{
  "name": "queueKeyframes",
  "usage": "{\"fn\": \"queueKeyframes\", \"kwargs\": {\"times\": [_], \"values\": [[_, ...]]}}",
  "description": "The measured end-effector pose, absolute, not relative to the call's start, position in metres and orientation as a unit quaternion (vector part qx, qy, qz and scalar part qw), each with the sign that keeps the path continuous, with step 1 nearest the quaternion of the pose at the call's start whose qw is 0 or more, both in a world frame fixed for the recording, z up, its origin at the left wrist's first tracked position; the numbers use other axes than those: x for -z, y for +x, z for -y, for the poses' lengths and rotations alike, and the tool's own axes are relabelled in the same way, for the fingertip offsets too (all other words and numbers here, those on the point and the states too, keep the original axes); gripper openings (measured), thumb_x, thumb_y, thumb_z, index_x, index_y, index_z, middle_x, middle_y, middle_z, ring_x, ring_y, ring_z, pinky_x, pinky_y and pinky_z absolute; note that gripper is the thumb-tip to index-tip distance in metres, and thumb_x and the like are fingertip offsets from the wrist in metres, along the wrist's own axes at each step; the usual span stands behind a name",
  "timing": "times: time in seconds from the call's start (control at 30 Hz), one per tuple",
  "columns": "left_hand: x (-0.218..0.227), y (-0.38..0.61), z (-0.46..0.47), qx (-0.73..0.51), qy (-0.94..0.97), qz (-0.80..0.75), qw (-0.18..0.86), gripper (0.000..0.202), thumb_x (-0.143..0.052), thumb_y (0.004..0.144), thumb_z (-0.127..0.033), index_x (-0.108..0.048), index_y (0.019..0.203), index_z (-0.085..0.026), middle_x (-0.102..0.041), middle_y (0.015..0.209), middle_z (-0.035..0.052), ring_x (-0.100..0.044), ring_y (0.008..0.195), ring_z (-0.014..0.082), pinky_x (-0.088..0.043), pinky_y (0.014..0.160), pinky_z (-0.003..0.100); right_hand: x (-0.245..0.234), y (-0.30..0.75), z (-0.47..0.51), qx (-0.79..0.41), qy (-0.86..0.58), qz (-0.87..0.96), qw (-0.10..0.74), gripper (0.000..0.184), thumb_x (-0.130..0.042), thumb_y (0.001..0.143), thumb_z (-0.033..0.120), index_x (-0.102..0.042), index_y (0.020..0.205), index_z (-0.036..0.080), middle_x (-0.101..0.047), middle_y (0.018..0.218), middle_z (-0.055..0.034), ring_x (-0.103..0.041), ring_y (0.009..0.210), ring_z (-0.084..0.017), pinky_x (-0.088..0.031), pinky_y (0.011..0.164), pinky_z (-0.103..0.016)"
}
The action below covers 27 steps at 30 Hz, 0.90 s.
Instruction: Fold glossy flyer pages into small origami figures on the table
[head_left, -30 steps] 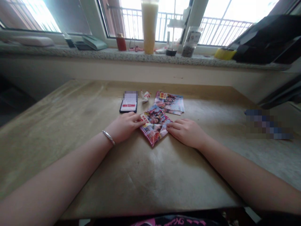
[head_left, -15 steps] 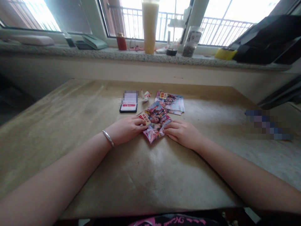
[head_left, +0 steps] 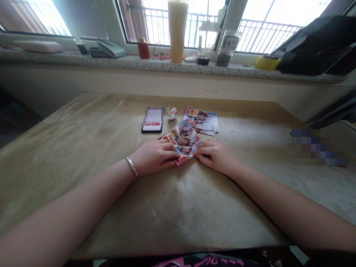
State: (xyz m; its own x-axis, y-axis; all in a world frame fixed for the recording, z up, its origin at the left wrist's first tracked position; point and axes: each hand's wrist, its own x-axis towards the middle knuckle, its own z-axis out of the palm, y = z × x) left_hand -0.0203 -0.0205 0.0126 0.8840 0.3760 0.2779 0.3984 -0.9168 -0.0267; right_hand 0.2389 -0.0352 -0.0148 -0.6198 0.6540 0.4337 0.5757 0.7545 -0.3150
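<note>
A colourful printed paper sheet (head_left: 183,142) lies on the tan table (head_left: 83,148), partly lifted and bent between both hands. My left hand (head_left: 154,155), with a silver bangle at the wrist, grips the sheet's left side with curled fingers. My right hand (head_left: 215,155) pinches the sheet's right edge. Just behind lies a small stack of similar printed sheets (head_left: 203,121). A crumpled scrap of paper (head_left: 172,112) sits next to a black phone (head_left: 152,120).
A stone window sill (head_left: 155,66) runs along the back with a tall cream cylinder (head_left: 177,29), a red can (head_left: 144,50), jars and flat boxes. A dark bulky thing (head_left: 314,48) rests at the right. A blurred object (head_left: 317,146) lies on the table's right side.
Both hands have drawn the printed sheet nearer to me and closed in on it. The sheet, flat a second ago, is now bent upward and looks smaller between the fingers.
</note>
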Motion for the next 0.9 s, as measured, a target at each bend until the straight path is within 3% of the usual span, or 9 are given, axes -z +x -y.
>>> {"fn": "queueKeyframes", "kwargs": {"times": [0.2, 0.4, 0.63, 0.77, 0.9], "values": [[-0.005, -0.018, 0.022, 0.166, -0.960, 0.219, 0.044, 0.028, -0.045, 0.094, -0.031, -0.069, 0.092, -0.018, -0.068, 0.084, 0.0047, -0.063, 0.079, 0.0167, -0.049, 0.073, 0.028, 0.017, 0.239, 0.034, -0.084, -0.320, 0.906, 0.264, 0.019, -0.053, 0.089, 0.020, -0.071, 0.085, 0.018, -0.069, 0.090, -0.0071, -0.062, 0.084, -0.017, -0.050, 0.077, -0.028], [-0.005, -0.015, 0.024, 0.180, -0.947, 0.264, -0.026, 0.022, -0.048, 0.090, -0.026, -0.069, 0.087, -0.018, -0.067, 0.083, 0.0049, -0.062, 0.081, 0.0166, -0.048, 0.076, 0.027, 0.015, 0.237, 0.036, 0.006, -0.312, 0.915, 0.254, 0.019, -0.053, 0.089, 0.023, -0.070, 0.081, 0.019, -0.069, 0.084, -0.0051, -0.061, 0.077, -0.016, -0.048, 0.072, -0.028], [-0.012, -0.009, 0.028, 0.171, -0.926, 0.310, -0.128, 0.031, -0.044, 0.093, -0.036, -0.069, 0.085, -0.019, -0.068, 0.086, 0.0045, -0.062, 0.082, 0.0168, -0.046, 0.077, 0.028, 0.012, 0.233, 0.041, 0.071, -0.325, 0.923, 0.195, 0.023, -0.050, 0.090, 0.024, -0.068, 0.078, 0.018, -0.067, 0.081, -0.0060, -0.060, 0.077, -0.018, -0.046, 0.069, -0.029], [-0.013, -0.006, 0.027, 0.182, -0.880, 0.399, -0.182, 0.033, -0.044, 0.091, -0.032, -0.065, 0.071, -0.016, -0.065, 0.071, 0.0020, -0.057, 0.068, 0.0140, -0.041, 0.064, 0.025, 0.013, 0.234, 0.039, 0.052, -0.322, 0.922, 0.209, 0.018, -0.050, 0.089, 0.022, -0.068, 0.090, 0.018, -0.069, 0.087, -0.0065, -0.061, 0.081, -0.018, -0.048, 0.073, -0.029], [-0.010, -0.006, 0.024, 0.183, -0.831, 0.486, -0.201, 0.025, -0.050, 0.087, -0.031, -0.064, 0.071, -0.016, -0.063, 0.070, 0.0013, -0.054, 0.065, 0.0137, -0.038, 0.061, 0.025, 0.015, 0.236, 0.037, 0.027, -0.377, 0.893, 0.245, 0.018, -0.053, 0.087, 0.020, -0.065, 0.101, 0.017, -0.070, 0.086, -0.0059, -0.063, 0.077, -0.017, -0.048, 0.070, -0.027]]}}
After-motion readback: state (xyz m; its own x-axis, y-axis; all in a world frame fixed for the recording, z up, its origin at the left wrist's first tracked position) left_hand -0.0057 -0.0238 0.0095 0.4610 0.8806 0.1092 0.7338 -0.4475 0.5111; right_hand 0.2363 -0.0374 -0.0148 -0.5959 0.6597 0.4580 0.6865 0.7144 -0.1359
